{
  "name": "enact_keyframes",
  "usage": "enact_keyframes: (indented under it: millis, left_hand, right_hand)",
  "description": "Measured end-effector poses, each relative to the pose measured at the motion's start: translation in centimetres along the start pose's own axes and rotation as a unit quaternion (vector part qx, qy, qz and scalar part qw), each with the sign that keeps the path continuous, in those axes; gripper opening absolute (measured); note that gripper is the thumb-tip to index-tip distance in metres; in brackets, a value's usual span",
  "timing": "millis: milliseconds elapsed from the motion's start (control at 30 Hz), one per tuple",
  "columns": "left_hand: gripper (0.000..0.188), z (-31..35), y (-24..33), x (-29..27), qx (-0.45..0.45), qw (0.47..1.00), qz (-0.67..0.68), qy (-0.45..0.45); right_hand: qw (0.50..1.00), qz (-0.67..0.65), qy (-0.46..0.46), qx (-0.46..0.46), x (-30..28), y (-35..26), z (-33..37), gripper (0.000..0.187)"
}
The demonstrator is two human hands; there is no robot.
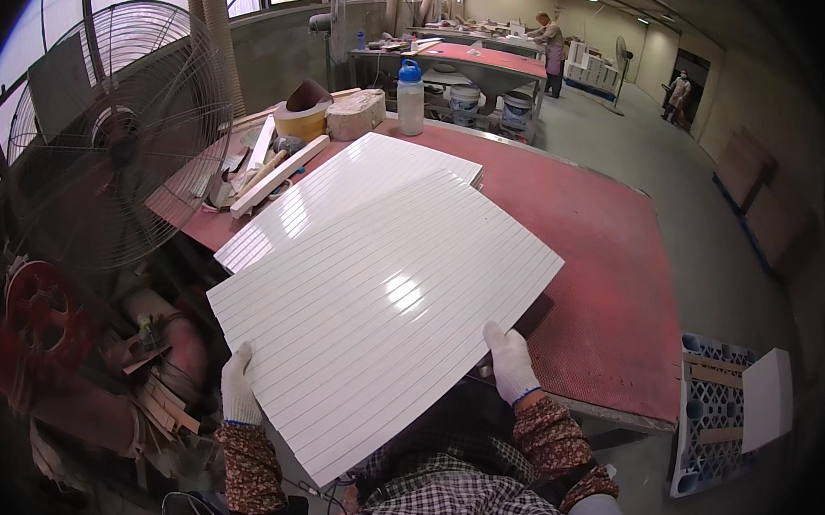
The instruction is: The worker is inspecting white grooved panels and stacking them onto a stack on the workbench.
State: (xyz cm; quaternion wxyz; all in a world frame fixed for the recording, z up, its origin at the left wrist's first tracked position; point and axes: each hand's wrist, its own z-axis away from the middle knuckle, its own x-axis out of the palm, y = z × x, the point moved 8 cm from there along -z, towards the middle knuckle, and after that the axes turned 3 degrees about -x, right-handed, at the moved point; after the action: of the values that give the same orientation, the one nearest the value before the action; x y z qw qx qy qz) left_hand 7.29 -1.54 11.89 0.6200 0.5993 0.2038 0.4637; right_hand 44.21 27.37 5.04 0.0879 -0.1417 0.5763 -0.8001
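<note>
Between my hands is a large glossy white grooved panel [388, 317], tilted in front of me above the near side of the workbench. My left hand [239, 384], in a white knit glove, grips its left edge. At its right edge my right hand [510, 361], gloved the same way, has the thumb on top and the other fingers hidden beneath. Behind it, partly covered, a stack of similar white panels [331, 182] lies on the red workbench top [593, 245].
A big fan [117, 135] stands at the left. Wooden strips [278, 176], a tape roll [303, 122] and a blue-capped bottle [410, 100] sit on the bench's far end. A blue pallet [719, 399] bears a white block [767, 400] at right. A person [551, 52] stands at a farther bench.
</note>
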Motion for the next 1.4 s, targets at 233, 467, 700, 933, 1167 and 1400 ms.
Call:
enact_keyframes:
  millis: [233, 467, 700, 933, 1167, 1400]
  left_hand:
    - [0.046, 0.3, -1.1, -3.4, -0.006, 0.993, 0.084, 0.079]
    - [0.046, -1.4, -1.2, -3.1, 0.055, 0.986, 0.089, 0.132]
    - [0.04, -6.7, -2.1, -4.8, 0.089, 0.98, 0.094, 0.154]
    - [0.044, -10.8, -0.5, -7.0, 0.105, 0.978, 0.057, 0.17]
    - [0.046, -9.5, 0.9, -4.1, 0.054, 0.99, 0.029, 0.123]
    - [0.052, -4.2, 1.4, -5.8, 0.003, 0.993, 0.084, 0.081]
  right_hand:
    - [0.989, 0.102, -0.092, -0.057, 5.4, -3.5, -4.9, 0.051]
    - [0.954, 0.271, -0.095, -0.09, 9.6, -7.1, -10.0, 0.074]
    - [0.937, 0.326, -0.108, -0.061, 11.4, -7.3, -13.9, 0.077]
    - [0.911, 0.401, -0.085, -0.041, 13.4, -9.7, -15.3, 0.088]
    - [0.921, 0.39, 0.001, -0.012, 10.5, -10.8, -17.0, 0.099]
    - [0.924, 0.376, 0.058, -0.029, 9.5, -13.2, -19.9, 0.107]
